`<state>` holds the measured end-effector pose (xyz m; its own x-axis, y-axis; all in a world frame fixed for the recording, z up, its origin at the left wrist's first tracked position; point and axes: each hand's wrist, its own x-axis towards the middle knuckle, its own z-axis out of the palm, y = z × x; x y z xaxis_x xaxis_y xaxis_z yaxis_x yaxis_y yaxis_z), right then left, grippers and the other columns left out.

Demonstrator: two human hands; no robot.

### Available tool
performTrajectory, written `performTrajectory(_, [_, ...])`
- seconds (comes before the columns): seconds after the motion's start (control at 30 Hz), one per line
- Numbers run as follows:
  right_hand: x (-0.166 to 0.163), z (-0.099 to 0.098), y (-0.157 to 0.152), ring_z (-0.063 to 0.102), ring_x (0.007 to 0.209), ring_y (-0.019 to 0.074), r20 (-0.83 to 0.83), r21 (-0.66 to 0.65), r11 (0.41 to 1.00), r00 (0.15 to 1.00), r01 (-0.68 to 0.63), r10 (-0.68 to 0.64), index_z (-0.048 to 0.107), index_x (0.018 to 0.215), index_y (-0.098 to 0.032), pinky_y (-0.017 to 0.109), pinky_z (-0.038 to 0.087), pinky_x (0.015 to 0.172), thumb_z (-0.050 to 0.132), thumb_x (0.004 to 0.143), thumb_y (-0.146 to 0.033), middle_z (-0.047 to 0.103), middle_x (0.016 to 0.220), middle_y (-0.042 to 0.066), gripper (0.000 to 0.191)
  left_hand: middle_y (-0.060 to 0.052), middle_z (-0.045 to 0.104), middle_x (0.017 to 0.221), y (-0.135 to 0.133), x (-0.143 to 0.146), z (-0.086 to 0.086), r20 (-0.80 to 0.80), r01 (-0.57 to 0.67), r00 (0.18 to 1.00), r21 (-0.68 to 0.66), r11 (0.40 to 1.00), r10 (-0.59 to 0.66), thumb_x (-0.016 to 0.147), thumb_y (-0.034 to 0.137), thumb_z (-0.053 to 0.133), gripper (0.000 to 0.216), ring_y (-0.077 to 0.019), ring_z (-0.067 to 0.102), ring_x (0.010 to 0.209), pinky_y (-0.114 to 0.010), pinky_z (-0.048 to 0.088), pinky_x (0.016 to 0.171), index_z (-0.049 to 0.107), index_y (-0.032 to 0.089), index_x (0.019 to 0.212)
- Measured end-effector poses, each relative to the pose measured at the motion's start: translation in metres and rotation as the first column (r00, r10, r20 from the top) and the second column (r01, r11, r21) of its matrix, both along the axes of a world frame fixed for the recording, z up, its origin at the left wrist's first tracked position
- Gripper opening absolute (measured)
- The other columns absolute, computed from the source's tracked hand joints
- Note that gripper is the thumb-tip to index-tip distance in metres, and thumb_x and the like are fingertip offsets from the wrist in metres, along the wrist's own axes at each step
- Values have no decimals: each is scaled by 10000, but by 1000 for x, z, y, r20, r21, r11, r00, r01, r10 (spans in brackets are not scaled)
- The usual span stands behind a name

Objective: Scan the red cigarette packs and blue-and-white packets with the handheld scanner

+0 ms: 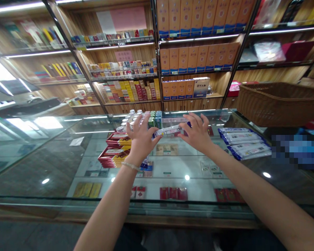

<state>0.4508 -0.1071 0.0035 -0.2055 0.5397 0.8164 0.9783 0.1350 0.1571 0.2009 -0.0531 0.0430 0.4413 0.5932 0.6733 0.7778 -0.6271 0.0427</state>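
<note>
Between my two hands a slim clear packet with blue ends [170, 130] is held level above the glass counter. My left hand [141, 139], with a pale bead bracelet at the wrist, pinches one end between thumb and finger. At the other end, my right hand [196, 132] pinches with its thumb and forefinger while the other fingers stay raised. Red-and-yellow snack packs [111, 155] are stacked just left of my left hand, which partly hides them. Similar blue-ended packets [244, 141] lie in rows to the right. What is inside the held packet cannot be made out.
Several cans [158, 120] stand behind my left hand. A wicker basket [279, 104] sits at the back right. Cigarette-like packs [173, 193] lie under the glass countertop [94, 190]. Tall orange boxes [196, 59] and small packs fill the wall shelves. A blurred blue patch covers the right edge.
</note>
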Motion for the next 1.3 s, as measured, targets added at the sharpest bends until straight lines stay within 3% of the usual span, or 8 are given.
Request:
performTrajectory(0.4, [6, -5, 0, 487, 1410, 279, 35, 74, 996, 998, 55, -58, 676, 1068, -260, 539, 182, 1217, 633, 942, -245, 669, 1381, 110, 135, -32, 468, 1656, -1, 2, -3, -14, 51, 999, 18, 999, -51, 898, 462, 743, 174, -403, 316, 1560, -717, 33, 1259, 792, 306, 957])
performTrajectory(0.67, [10, 0, -3, 506, 1381, 245, -24, 72, 997, 1000, 17, -15, 704, 984, -275, 505, 168, 1210, 646, 966, -238, 699, 1334, 53, 72, -39, 490, 1641, 0, 2, -3, -20, 47, 999, 35, 998, -46, 942, 464, 696, 187, -395, 332, 1558, -724, 41, 1256, 809, 315, 956])
performTrajectory(1.0, [15, 10, -4, 451, 1373, 336, -381, -66, 997, 924, -33, 5, 790, 923, -312, 581, 295, 1125, 660, 964, -443, 597, 1436, 63, 189, 0, 500, 1633, -2, 1, 1, 45, 51, 998, -6, 999, -51, 963, 477, 670, 232, -385, 324, 1566, -724, 10, 1266, 823, 331, 867])
performTrajectory(1.3, [29, 0, 14, 478, 1328, 363, -624, -78, 993, 781, -92, 24, 779, 884, -290, 598, 380, 1068, 663, 915, -616, 627, 1394, 91, 347, -28, 576, 1567, 3, -1, 4, 190, 3, 982, -41, 999, 5, 947, 504, 688, 330, -384, 351, 1549, -731, 66, 1266, 777, 271, 731])
